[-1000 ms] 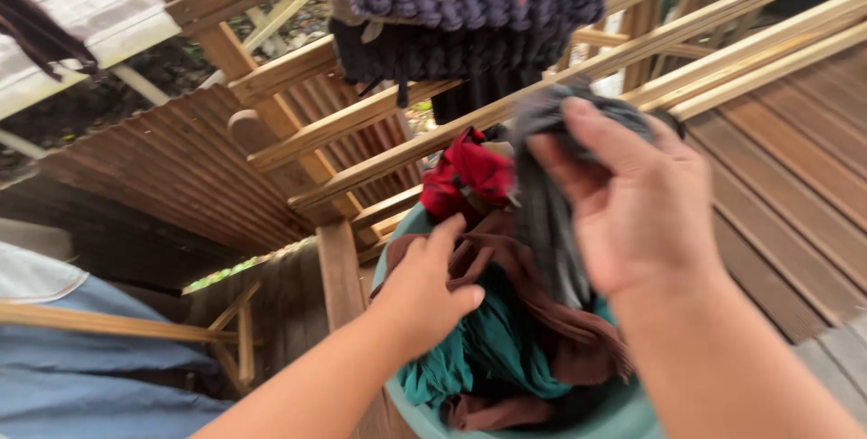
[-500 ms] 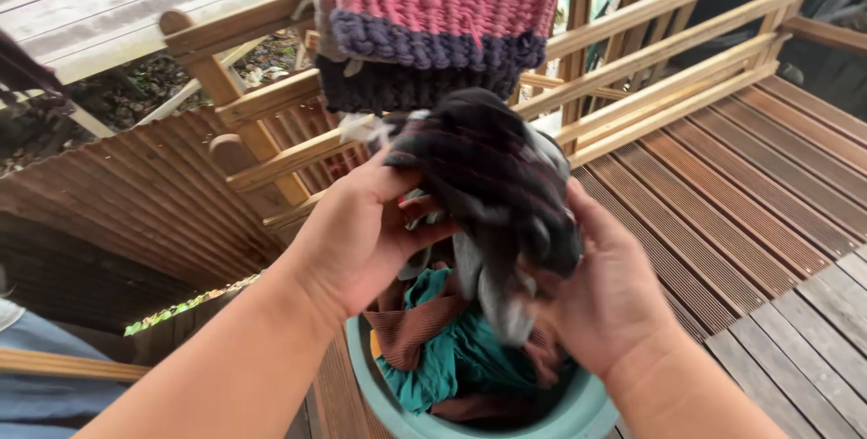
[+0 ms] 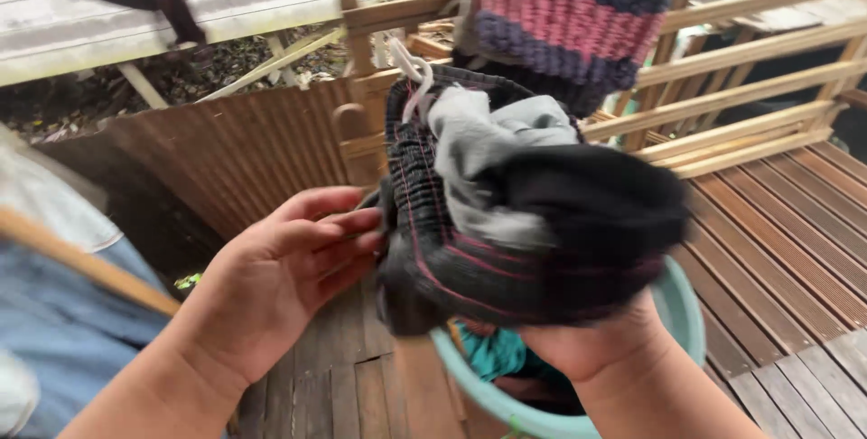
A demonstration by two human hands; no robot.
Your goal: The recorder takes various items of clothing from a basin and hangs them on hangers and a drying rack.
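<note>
The wooden deck (image 3: 786,222) ran to the right, with a rail (image 3: 722,96) far behind and a mat (image 3: 569,23) hanging on it. A green basin (image 3: 682,308) stood near. Above it, the right hand (image 3: 587,349) gripped dark shorts (image 3: 524,222); the left hand (image 3: 289,267) touched them with fingers spread.

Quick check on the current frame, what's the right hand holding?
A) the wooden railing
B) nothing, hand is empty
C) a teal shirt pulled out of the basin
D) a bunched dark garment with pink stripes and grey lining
D: the right hand grips from below a bunched dark garment with thin pink stripes and grey lining, lifted above the teal basin; the left hand touches its side with its fingers.
</note>
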